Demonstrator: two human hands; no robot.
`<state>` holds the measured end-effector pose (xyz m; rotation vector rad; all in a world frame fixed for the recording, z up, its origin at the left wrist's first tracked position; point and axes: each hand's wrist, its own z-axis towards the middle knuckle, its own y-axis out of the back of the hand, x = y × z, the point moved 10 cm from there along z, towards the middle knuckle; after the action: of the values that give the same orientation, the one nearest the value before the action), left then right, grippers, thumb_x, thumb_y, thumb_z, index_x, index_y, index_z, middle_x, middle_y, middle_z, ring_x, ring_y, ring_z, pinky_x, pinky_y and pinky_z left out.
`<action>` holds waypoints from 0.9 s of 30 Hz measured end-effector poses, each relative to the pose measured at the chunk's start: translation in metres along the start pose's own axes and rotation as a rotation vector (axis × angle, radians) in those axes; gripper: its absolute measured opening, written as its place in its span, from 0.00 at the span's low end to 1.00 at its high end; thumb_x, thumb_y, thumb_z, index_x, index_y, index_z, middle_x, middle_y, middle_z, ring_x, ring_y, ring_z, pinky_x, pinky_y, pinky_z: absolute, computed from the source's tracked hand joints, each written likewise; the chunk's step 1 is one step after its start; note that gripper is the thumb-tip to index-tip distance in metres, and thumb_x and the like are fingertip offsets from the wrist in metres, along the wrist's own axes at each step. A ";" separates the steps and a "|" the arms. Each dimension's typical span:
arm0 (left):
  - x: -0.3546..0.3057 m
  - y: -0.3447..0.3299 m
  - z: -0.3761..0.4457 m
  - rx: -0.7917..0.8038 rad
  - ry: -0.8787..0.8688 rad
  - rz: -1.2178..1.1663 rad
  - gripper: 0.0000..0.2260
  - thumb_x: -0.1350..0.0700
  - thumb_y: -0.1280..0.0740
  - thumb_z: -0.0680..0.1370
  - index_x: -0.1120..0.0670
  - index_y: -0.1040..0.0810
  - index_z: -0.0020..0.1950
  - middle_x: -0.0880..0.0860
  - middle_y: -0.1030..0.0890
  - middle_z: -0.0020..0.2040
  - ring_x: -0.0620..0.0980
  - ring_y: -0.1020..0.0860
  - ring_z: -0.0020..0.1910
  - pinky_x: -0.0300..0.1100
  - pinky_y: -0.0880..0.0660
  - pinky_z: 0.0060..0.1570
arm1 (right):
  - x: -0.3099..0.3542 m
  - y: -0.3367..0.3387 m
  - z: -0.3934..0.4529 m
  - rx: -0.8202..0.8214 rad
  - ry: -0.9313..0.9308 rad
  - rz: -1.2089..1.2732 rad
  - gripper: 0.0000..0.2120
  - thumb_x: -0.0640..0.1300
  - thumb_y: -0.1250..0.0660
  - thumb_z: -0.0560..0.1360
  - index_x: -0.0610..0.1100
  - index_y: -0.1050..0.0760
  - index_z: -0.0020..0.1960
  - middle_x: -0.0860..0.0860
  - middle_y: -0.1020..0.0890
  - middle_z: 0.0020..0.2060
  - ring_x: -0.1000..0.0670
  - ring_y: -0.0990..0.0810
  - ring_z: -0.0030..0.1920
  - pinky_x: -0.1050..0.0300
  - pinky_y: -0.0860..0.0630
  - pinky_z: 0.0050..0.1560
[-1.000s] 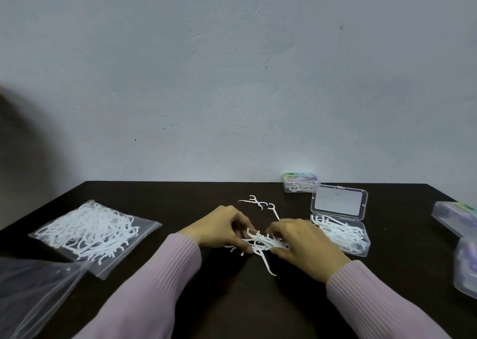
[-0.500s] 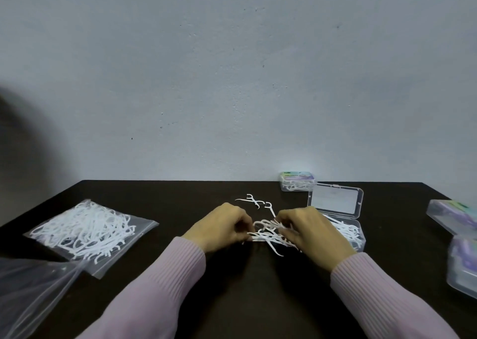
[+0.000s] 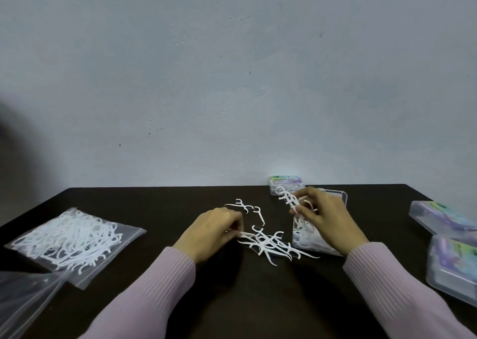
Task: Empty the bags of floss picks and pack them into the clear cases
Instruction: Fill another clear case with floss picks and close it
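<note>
On the dark table (image 3: 232, 300) a loose pile of white floss picks (image 3: 271, 244) lies between the two hands. The left hand (image 3: 214, 231), fingers curled, pinches the end of one pick at the pile's left edge. The right hand (image 3: 325, 220) is raised over the open clear case (image 3: 309, 245), pinching a small bunch of picks (image 3: 287, 196) between thumb and fingertips; the case already holds picks, and its lid stands behind the hand. A few stray picks (image 3: 247, 207) lie just beyond the pile. At the table's back edge sits a closed case (image 3: 285, 183) with a green and purple label, its print too small to read. Two more labelled cases (image 3: 444, 217) (image 3: 454, 266) lie at the right, blurred. At the left rests a full zip bag of picks (image 3: 69, 238), with an empty clear bag (image 3: 23, 294) in front of it.
</note>
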<state>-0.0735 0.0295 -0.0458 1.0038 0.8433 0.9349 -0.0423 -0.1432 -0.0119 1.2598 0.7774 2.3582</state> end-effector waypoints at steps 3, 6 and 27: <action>0.009 0.008 0.002 0.011 0.024 -0.084 0.01 0.53 0.32 0.76 0.48 0.22 0.46 0.43 0.19 0.44 0.40 0.22 0.45 0.41 0.25 0.49 | -0.009 0.018 0.001 -0.050 -0.015 -0.032 0.07 0.38 0.34 0.75 0.47 0.25 0.51 0.50 0.18 0.40 0.63 0.21 0.37 0.77 0.30 0.38; 0.023 0.025 0.003 -0.097 0.070 -0.236 0.03 0.53 0.28 0.73 0.46 0.21 0.42 0.42 0.18 0.39 0.39 0.21 0.43 0.45 0.24 0.48 | -0.014 0.028 0.002 -0.037 -0.015 -0.089 0.08 0.38 0.33 0.74 0.47 0.23 0.51 0.51 0.19 0.40 0.60 0.22 0.39 0.75 0.28 0.38; -0.078 -0.025 0.067 -0.191 0.011 -0.481 0.03 0.54 0.27 0.71 0.49 0.17 0.44 0.44 0.17 0.40 0.38 0.22 0.41 0.37 0.26 0.43 | -0.054 0.055 -0.007 0.116 -0.178 -0.101 0.06 0.37 0.31 0.72 0.48 0.22 0.41 0.54 0.20 0.37 0.60 0.22 0.37 0.72 0.28 0.34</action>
<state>-0.0361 -0.0692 -0.0367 0.5916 0.9323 0.5937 -0.0216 -0.2173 -0.0159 1.4199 0.9074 2.1140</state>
